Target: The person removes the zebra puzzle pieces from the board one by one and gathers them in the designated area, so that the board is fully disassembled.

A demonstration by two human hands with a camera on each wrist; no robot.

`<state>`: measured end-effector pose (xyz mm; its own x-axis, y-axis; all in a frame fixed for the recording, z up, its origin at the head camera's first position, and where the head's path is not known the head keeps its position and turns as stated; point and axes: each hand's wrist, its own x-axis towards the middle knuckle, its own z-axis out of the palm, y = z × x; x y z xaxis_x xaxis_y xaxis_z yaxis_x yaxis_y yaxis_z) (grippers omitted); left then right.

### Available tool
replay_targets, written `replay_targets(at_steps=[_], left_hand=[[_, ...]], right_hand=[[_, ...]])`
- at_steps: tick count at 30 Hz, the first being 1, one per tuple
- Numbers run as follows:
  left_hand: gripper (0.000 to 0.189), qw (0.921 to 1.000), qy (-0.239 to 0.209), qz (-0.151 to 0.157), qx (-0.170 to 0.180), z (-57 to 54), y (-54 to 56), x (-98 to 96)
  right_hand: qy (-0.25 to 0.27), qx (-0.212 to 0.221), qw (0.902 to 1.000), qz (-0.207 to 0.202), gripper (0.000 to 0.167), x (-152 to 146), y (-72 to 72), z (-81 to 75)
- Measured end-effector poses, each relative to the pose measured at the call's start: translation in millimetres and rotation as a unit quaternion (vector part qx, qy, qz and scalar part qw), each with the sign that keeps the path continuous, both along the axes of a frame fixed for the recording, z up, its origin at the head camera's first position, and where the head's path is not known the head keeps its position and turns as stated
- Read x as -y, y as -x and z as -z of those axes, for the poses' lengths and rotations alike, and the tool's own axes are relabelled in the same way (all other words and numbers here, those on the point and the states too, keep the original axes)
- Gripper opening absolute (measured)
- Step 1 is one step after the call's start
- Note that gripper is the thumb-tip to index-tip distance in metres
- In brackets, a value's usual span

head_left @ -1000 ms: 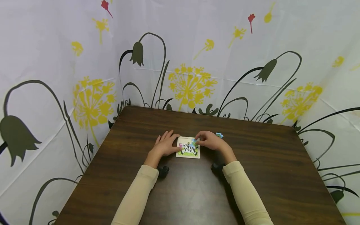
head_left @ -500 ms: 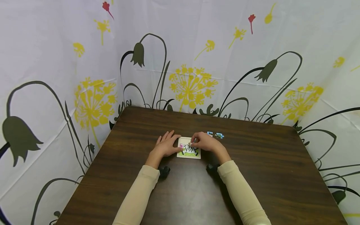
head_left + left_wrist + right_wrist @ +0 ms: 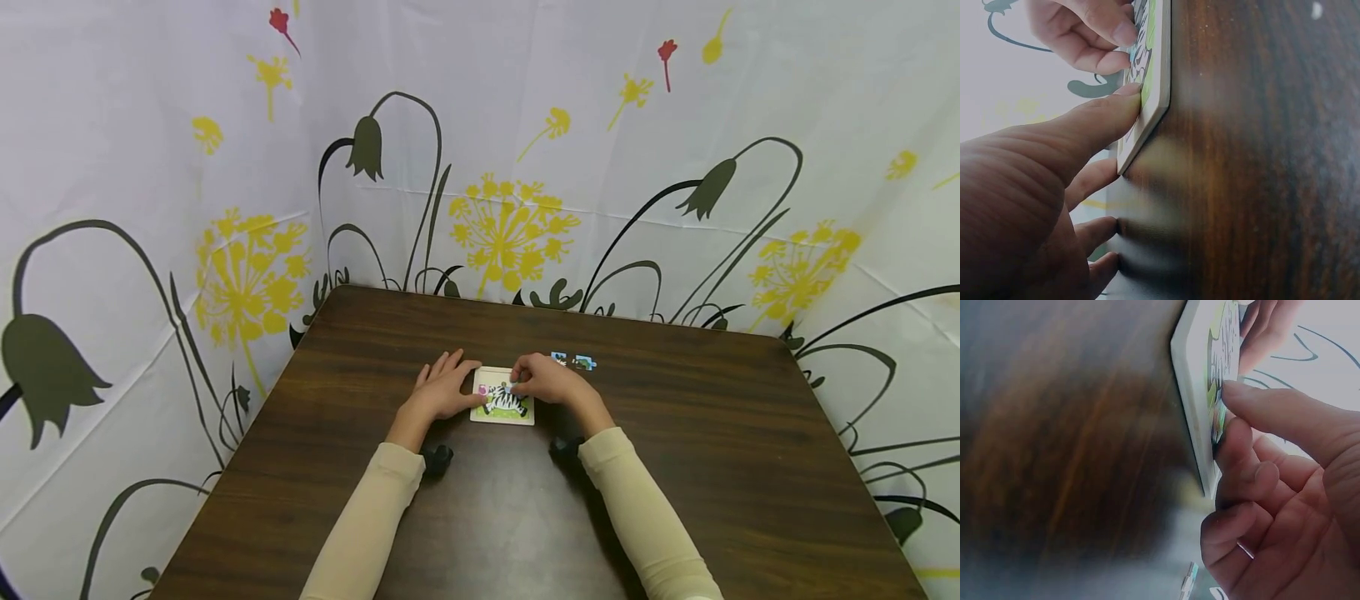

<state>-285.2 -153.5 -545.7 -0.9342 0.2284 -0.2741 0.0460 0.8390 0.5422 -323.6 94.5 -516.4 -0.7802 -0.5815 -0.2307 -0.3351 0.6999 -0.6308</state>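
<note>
Head view, principal item: one square puzzle board [image 3: 504, 419], pale-rimmed, bearing a striped zebra on a green ground; lies flat on the dark wood-grain table [image 3: 480, 525], between the two hands.

Left hand [image 3: 441, 392]: at the board's left side, fingers spread and extended. Thumb presses on the board's face near its left edge; index fingertip at the far left corner. Left wrist view shows further fingertips resting on the tabletop beside the board.

Right hand [image 3: 553, 380]: over the board's upper right portion, thumb and index finger pinching a small light-blue piece [image 3: 1132, 54], mostly hidden by the fingertips. Right wrist view shows the remaining fingers curled towards the palm, and the thumb tip close to the board's face. Whether the piece is fully seated cannot be told.

Loose items, two, beyond the right hand on the table: one blue piece with black and white markings [image 3: 559, 357]; just to its right, one blue piece with a green patch [image 3: 584, 362].

Apparel: two cream sleeves [image 3: 367, 517]; one black wrist device [image 3: 437, 460] at each wrist.

Backdrop: white curtain [image 3: 480, 50], printed with yellow, red and dark green flowers.
</note>
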Motion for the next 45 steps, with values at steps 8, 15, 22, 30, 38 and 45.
replay_targets(at_steps=[8,15,22,30,38,45], left_hand=[[0.08,1.0,0.0,0.0,-0.002,-0.5,-0.8,0.7],[0.078,1.0,0.004,-0.001,-0.001,-1.6,-3.5,0.0],[0.079,1.0,0.001,0.002,0.001,-1.7,-5.0,-0.8],[0.079,1.0,0.0,0.001,-0.003,-2.1,-2.6,-0.1],[0.078,1.0,-0.002,0.004,-0.005,-0.2,-1.9,-0.8],[0.078,1.0,-0.006,0.003,-0.006,2.0,-2.6,0.6]], right_hand=[[0.001,-0.002,1.0,-0.001,0.012,1,1.7,1.2],[0.022,-0.007,0.9997,-0.01,0.009,1,0.2,1.2],[0.035,-0.041,0.9985,-0.004,0.006,-1,-0.3,-0.1],[0.067,-0.101,0.9924,0.017,0.011,-8,-1.3,-8.8],[0.091,-0.076,0.9925,0.029,0.014,-21,-1.3,-10.9],[0.106,-0.075,0.9898,0.058,0.026,-38,-6.5,-18.7]])
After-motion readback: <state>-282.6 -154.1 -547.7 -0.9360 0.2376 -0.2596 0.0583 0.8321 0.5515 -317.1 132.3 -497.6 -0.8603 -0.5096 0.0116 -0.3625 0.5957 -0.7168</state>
